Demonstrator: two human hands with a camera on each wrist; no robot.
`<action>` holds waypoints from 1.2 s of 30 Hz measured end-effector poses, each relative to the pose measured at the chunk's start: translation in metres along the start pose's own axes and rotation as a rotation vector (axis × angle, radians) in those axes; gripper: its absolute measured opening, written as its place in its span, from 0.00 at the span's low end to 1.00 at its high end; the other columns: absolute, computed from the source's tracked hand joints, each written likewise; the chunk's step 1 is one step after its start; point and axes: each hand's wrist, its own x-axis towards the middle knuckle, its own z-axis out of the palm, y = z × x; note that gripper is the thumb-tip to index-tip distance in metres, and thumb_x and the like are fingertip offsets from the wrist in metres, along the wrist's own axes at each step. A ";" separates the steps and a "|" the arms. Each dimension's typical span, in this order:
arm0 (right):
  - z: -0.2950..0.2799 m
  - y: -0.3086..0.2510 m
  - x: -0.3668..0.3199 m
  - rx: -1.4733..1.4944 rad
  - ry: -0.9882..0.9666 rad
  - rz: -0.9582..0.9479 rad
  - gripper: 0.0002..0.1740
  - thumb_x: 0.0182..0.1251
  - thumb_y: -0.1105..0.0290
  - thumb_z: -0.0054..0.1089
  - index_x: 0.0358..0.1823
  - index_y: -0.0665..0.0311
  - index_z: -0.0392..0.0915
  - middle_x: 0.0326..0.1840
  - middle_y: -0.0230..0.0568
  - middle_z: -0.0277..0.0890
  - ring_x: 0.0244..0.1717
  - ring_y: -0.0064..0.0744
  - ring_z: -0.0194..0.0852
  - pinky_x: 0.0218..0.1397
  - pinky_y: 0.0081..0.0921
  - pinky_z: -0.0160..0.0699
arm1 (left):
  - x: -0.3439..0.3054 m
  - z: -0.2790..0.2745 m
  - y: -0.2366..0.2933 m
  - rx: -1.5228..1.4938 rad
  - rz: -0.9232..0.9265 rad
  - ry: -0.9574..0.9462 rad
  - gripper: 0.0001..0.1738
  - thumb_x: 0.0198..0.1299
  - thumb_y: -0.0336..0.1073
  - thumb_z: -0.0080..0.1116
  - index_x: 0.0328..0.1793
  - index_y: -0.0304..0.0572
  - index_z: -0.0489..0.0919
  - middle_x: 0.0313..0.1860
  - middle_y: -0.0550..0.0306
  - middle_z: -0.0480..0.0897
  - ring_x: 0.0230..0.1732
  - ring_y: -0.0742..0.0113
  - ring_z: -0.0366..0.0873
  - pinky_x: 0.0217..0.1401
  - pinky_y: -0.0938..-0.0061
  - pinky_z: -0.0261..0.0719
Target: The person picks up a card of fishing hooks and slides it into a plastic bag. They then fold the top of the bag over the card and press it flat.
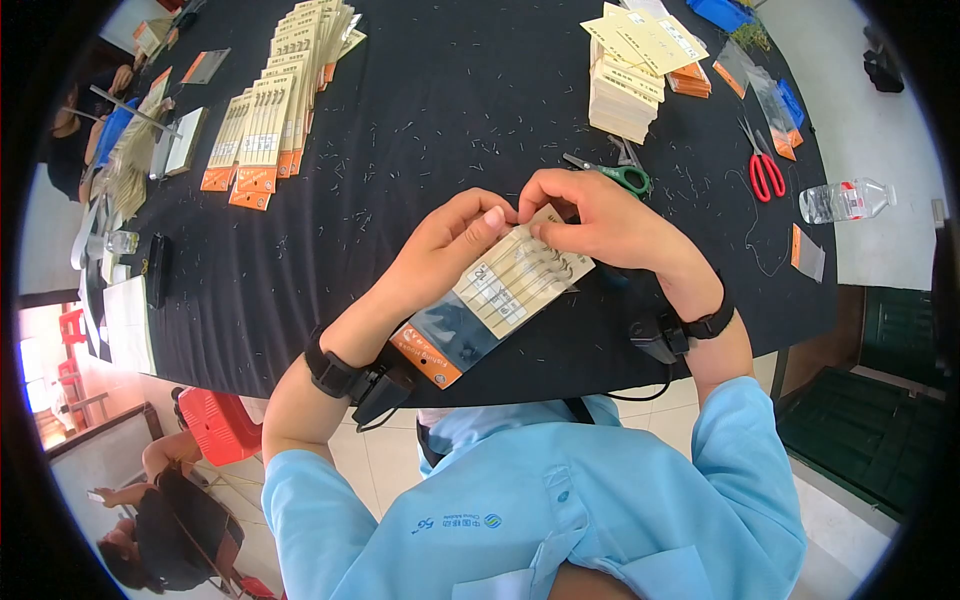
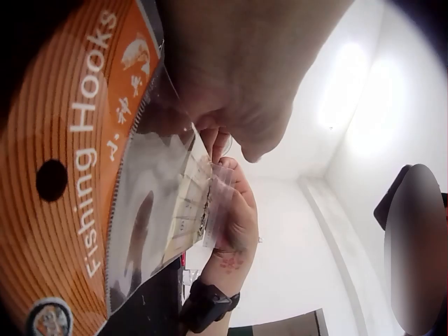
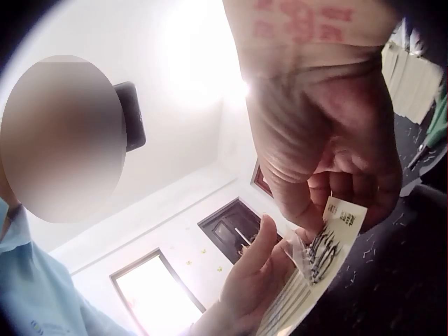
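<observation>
A card of fishing hooks [image 1: 520, 275], strung with pale lines, sits partly in a clear bag [image 1: 455, 330] whose orange strip [image 2: 77, 161] reads "Fishing Hooks". My left hand [image 1: 445, 240] holds the card's far left side, thumb lying along the edge and fingers partly hidden behind. With thumb and curled fingers, my right hand [image 1: 605, 220] pinches the far end, beside the row of dark hooks [image 3: 322, 255]. Both hands' fingertips come close together at the card's top corner. The packet slants over the black cloth, its orange end toward my body.
Green-handled scissors [image 1: 630, 178] lie just beyond my right hand; red-handled scissors [image 1: 767, 178] and a water bottle [image 1: 847, 201] are at right. Stacked hook packets [image 1: 265, 130] stand far left, pale cards [image 1: 625, 95] far right. Thread clippings litter the black table [image 1: 450, 110]. A person sits at lower left.
</observation>
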 end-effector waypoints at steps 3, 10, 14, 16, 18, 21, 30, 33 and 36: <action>-0.002 -0.003 0.000 -0.013 -0.007 0.015 0.09 0.57 0.71 0.55 0.38 0.66 0.73 0.31 0.35 0.73 0.29 0.23 0.67 0.32 0.23 0.67 | -0.001 -0.001 0.004 -0.035 -0.052 0.000 0.13 0.68 0.36 0.48 0.52 0.36 0.71 0.41 0.60 0.78 0.42 0.79 0.75 0.45 0.81 0.73; -0.001 0.000 0.000 -0.002 -0.004 0.025 0.08 0.58 0.71 0.56 0.37 0.64 0.73 0.31 0.31 0.70 0.28 0.19 0.62 0.31 0.20 0.63 | -0.001 0.004 0.006 0.075 -0.002 0.009 0.11 0.63 0.30 0.55 0.50 0.35 0.71 0.42 0.57 0.80 0.45 0.77 0.77 0.47 0.80 0.75; 0.000 0.001 0.000 0.023 -0.001 0.013 0.08 0.58 0.71 0.56 0.38 0.64 0.73 0.30 0.30 0.70 0.28 0.18 0.62 0.30 0.19 0.62 | -0.002 0.005 0.008 0.095 -0.010 0.029 0.11 0.64 0.31 0.56 0.49 0.35 0.72 0.40 0.57 0.81 0.42 0.77 0.78 0.44 0.82 0.75; 0.001 0.000 0.000 0.015 -0.002 -0.011 0.08 0.58 0.71 0.56 0.38 0.64 0.73 0.30 0.30 0.70 0.27 0.18 0.63 0.30 0.19 0.63 | -0.001 0.004 0.008 0.066 -0.018 0.049 0.10 0.64 0.32 0.56 0.47 0.35 0.73 0.37 0.57 0.81 0.40 0.78 0.78 0.42 0.83 0.75; 0.001 0.001 0.001 0.015 -0.006 -0.013 0.08 0.59 0.70 0.56 0.38 0.64 0.73 0.30 0.30 0.70 0.27 0.18 0.63 0.30 0.19 0.63 | -0.001 0.004 0.007 0.072 -0.013 0.057 0.09 0.64 0.32 0.56 0.46 0.35 0.73 0.36 0.57 0.82 0.39 0.79 0.78 0.40 0.83 0.74; 0.002 0.000 0.000 0.008 -0.011 -0.022 0.08 0.59 0.70 0.55 0.38 0.64 0.73 0.30 0.30 0.71 0.27 0.18 0.63 0.30 0.19 0.63 | -0.001 0.003 0.007 0.086 -0.018 0.068 0.08 0.64 0.32 0.56 0.45 0.35 0.74 0.34 0.57 0.82 0.37 0.80 0.78 0.38 0.84 0.74; 0.000 -0.001 0.000 0.010 -0.028 -0.020 0.08 0.62 0.69 0.54 0.39 0.65 0.73 0.29 0.30 0.71 0.28 0.17 0.64 0.31 0.19 0.63 | -0.002 0.004 0.009 0.108 -0.034 0.091 0.08 0.63 0.33 0.56 0.44 0.37 0.74 0.34 0.57 0.83 0.35 0.80 0.79 0.36 0.85 0.74; 0.002 0.001 0.001 0.060 0.003 -0.036 0.08 0.65 0.68 0.53 0.40 0.66 0.73 0.32 0.33 0.74 0.32 0.21 0.69 0.36 0.21 0.68 | -0.002 0.004 0.009 0.114 -0.044 0.115 0.08 0.63 0.32 0.57 0.43 0.36 0.74 0.33 0.57 0.83 0.35 0.81 0.78 0.36 0.85 0.73; 0.002 0.002 0.001 0.145 0.048 -0.026 0.10 0.68 0.66 0.53 0.42 0.66 0.72 0.34 0.34 0.74 0.37 0.21 0.71 0.41 0.21 0.71 | -0.001 0.002 0.005 0.122 -0.029 0.137 0.08 0.63 0.32 0.57 0.43 0.36 0.74 0.33 0.58 0.83 0.34 0.80 0.78 0.35 0.86 0.74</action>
